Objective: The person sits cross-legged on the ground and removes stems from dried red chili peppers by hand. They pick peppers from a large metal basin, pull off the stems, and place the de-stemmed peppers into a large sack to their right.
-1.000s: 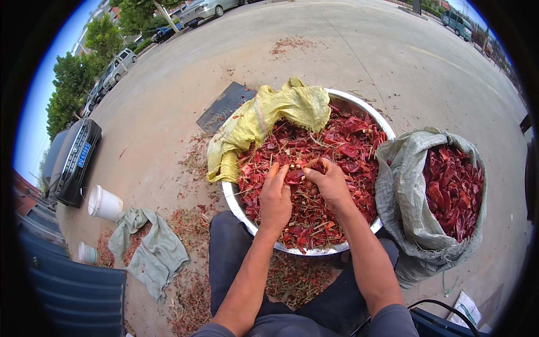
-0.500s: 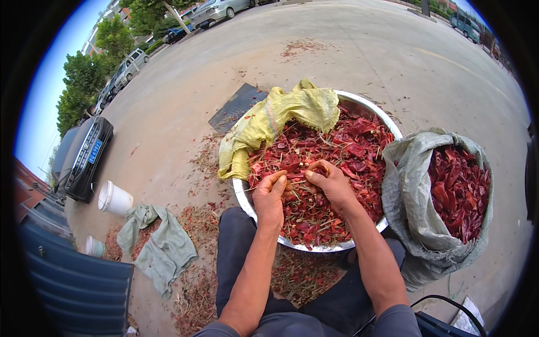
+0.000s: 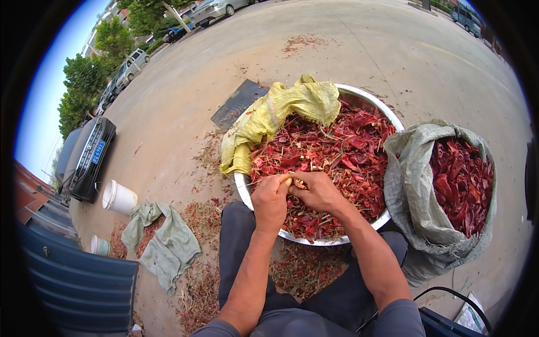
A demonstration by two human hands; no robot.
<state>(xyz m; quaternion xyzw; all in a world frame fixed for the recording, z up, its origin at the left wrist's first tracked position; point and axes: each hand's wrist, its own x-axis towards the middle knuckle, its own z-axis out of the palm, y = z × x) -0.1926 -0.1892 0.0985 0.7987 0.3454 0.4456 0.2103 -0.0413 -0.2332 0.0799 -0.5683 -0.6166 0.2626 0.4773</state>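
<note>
A wide metal basin (image 3: 359, 92) full of dried red chilies (image 3: 337, 151) sits on the pavement in front of my knees. My left hand (image 3: 270, 199) and my right hand (image 3: 318, 191) meet over its near edge, fingers pinched together on a thin pale chili stem (image 3: 287, 180). A yellow woven sack (image 3: 281, 115) drapes over the basin's left rim. To the right stands a grey woven sack (image 3: 418, 185), open, holding dark red chilies (image 3: 461, 182).
Loose stems and chili scraps (image 3: 196, 281) litter the ground by my legs. A grey-green cloth (image 3: 163, 244), a white bucket (image 3: 119, 197) and a small cup (image 3: 100, 245) lie left. A parked dark car (image 3: 87, 157) and a blue metal sheet (image 3: 73, 281) are beyond.
Both hands lifted from the chili pile and drew together near the basin's front edge, now pinching a stem between them. The view shifted slightly.
</note>
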